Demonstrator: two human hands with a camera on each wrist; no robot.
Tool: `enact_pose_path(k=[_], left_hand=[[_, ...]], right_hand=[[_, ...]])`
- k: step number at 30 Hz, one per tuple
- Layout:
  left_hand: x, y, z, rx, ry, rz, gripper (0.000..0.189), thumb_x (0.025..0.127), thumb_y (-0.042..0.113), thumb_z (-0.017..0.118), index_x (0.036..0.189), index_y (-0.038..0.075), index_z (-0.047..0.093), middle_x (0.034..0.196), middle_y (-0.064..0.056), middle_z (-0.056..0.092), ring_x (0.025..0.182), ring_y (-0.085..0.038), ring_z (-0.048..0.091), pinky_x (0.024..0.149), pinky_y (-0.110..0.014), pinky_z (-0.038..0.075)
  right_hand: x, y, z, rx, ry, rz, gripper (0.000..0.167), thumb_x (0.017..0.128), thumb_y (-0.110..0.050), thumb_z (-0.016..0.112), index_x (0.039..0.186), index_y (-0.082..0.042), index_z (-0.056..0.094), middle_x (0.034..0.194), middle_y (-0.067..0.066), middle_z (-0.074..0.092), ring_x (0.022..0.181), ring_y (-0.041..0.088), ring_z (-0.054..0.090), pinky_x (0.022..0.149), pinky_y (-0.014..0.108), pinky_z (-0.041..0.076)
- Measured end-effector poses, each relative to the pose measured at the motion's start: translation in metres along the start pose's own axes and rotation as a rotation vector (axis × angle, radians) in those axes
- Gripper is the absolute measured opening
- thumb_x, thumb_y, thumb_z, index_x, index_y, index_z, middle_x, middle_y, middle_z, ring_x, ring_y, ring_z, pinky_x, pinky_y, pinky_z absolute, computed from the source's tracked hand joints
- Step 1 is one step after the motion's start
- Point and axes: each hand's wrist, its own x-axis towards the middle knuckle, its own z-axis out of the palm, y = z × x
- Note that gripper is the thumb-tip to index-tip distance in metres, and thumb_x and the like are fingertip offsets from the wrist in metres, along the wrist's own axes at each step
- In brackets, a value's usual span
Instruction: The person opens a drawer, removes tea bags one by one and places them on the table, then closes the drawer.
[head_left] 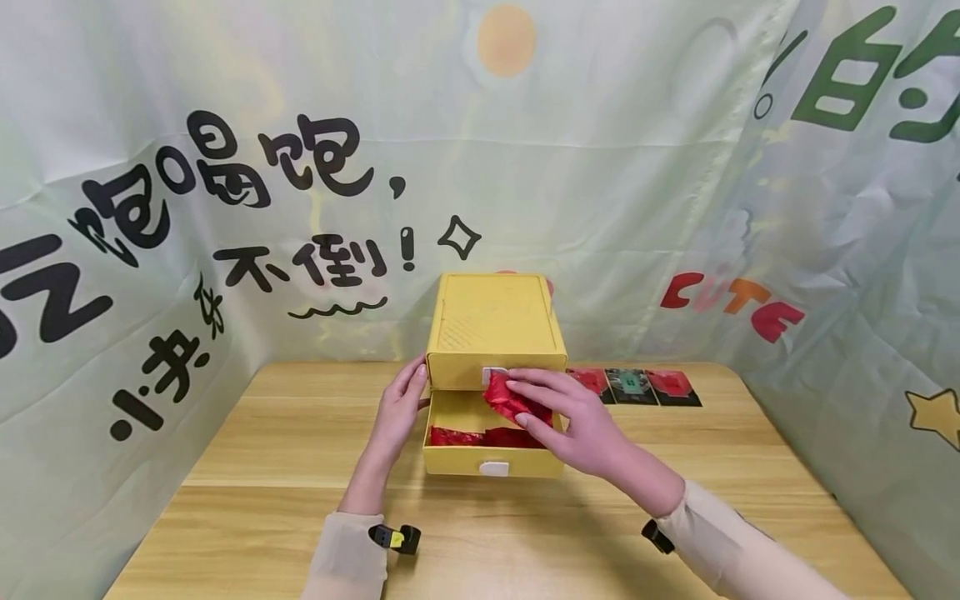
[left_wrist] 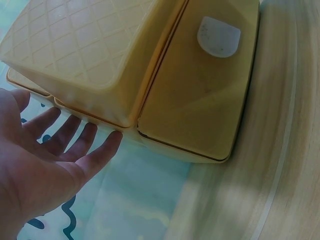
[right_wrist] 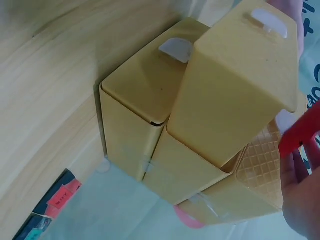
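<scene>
A yellow drawer cabinet [head_left: 495, 312] stands on the table with its middle drawer [head_left: 461, 461] pulled out. Red shiny fabric pieces [head_left: 457, 437] lie inside that drawer, along its front. Above it, my right hand [head_left: 581, 429] pinches a red shiny fabric piece [head_left: 502, 396] between thumb and fingers. In the right wrist view part of that red piece [right_wrist: 300, 131] shows at the fingers. My left hand [head_left: 396, 412] rests at the cabinet's left side with its fingers extended; in the left wrist view the fingertips [left_wrist: 114, 137] are right at the cabinet edge beside the drawer.
A lower drawer [left_wrist: 200, 95] with a white handle [left_wrist: 219, 37] sits closed beneath the pulled-out one. Several dark cards with red or green pictures [head_left: 632, 387] lie on the wooden table [head_left: 300, 450] right of the cabinet. A printed cloth [head_left: 600, 192] hangs behind and at both sides.
</scene>
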Motion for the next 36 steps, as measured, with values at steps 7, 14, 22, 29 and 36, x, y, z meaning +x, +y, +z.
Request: enact_pose_path(k=[7, 14, 22, 29, 36], left_hand=[[0.001, -0.001, -0.001, 0.012, -0.007, -0.007, 0.052, 0.112, 0.035, 0.048, 0.157, 0.009, 0.045, 0.16, -0.016, 0.044, 0.144, -0.038, 0.046, 0.109, -0.058, 0.049], [0.001, -0.001, -0.001, 0.006, 0.003, -0.001, 0.05, 0.112, 0.034, 0.048, 0.156, 0.01, 0.047, 0.16, -0.014, 0.046, 0.143, -0.036, 0.047, 0.108, -0.059, 0.049], [0.001, 0.0, 0.0, 0.008, 0.004, -0.001, 0.051, 0.112, 0.033, 0.048, 0.156, 0.008, 0.046, 0.16, -0.016, 0.045, 0.143, -0.037, 0.046, 0.108, -0.059, 0.049], [0.001, 0.0, -0.001, -0.002, -0.006, -0.002, 0.05, 0.112, 0.033, 0.047, 0.157, 0.009, 0.046, 0.16, -0.015, 0.045, 0.144, -0.037, 0.046, 0.109, -0.059, 0.049], [0.001, 0.0, -0.001, -0.001, -0.006, 0.002, 0.05, 0.113, 0.032, 0.047, 0.156, 0.007, 0.046, 0.16, -0.017, 0.045, 0.144, -0.038, 0.046, 0.108, -0.06, 0.049]], right_hand=[[-0.011, 0.0, -0.006, -0.005, 0.199, 0.008, 0.042, 0.095, -0.03, 0.079, 0.132, -0.011, 0.073, 0.141, 0.01, 0.065, 0.123, 0.029, 0.062, 0.099, 0.014, 0.051], [-0.024, 0.004, -0.012, -0.043, 0.344, 0.034, 0.049, 0.099, -0.049, 0.068, 0.126, -0.008, 0.074, 0.134, 0.012, 0.068, 0.117, 0.03, 0.063, 0.092, 0.01, 0.051], [-0.036, 0.012, -0.02, -0.007, 0.438, 0.074, 0.055, 0.072, -0.001, 0.092, 0.123, -0.006, 0.074, 0.131, 0.016, 0.066, 0.105, 0.023, 0.063, 0.078, 0.013, 0.054], [-0.047, 0.023, -0.023, -0.079, 0.428, 0.189, 0.055, 0.069, 0.003, 0.091, 0.12, 0.0, 0.07, 0.127, 0.018, 0.064, 0.097, 0.02, 0.059, 0.075, 0.014, 0.05], [-0.056, 0.035, -0.022, -0.162, 0.38, 0.281, 0.054, 0.072, 0.0, 0.092, 0.119, 0.002, 0.067, 0.123, 0.017, 0.062, 0.085, 0.02, 0.056, 0.068, 0.014, 0.048]])
